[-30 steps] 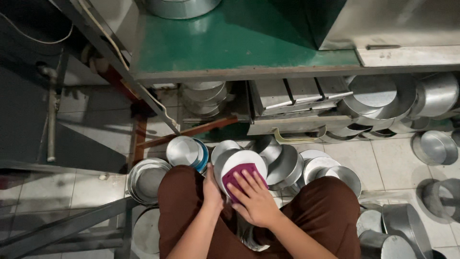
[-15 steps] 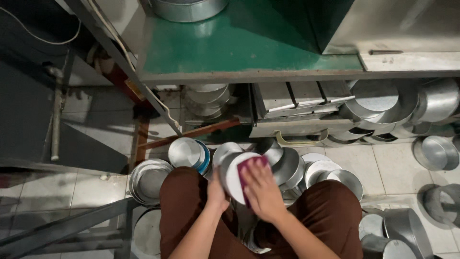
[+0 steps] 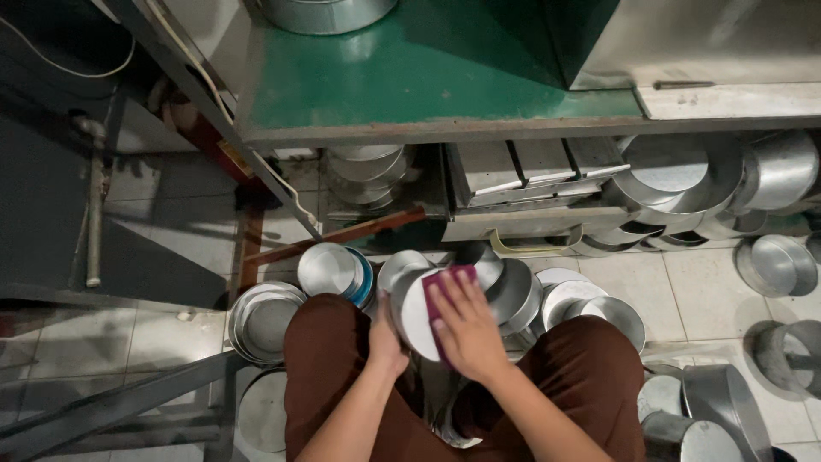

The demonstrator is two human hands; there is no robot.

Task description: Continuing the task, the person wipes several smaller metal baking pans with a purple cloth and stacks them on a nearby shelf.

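Metal, thin and stiff, the round pan (image 3: 419,312) sat tilted above the person's knees; it looked light but slippery, best gripped at the rim. Left hand (image 3: 385,335) clasped that rim, while right hand (image 3: 466,321) pressed a purple scouring pad (image 3: 449,287) flat on it. Pan's far side was hidden.

Two hands showed, the left hand (image 3: 386,338) and the right hand (image 3: 466,329), with one round metal pan (image 3: 416,312) and one magenta scrubbing pad (image 3: 446,287) between them. One green-topped table (image 3: 410,77) stood above, with three rectangular tins (image 3: 534,167) under it. Round pans on the floor (image 3: 171,184) numbered well over a dozen; stacking hid the exact count.
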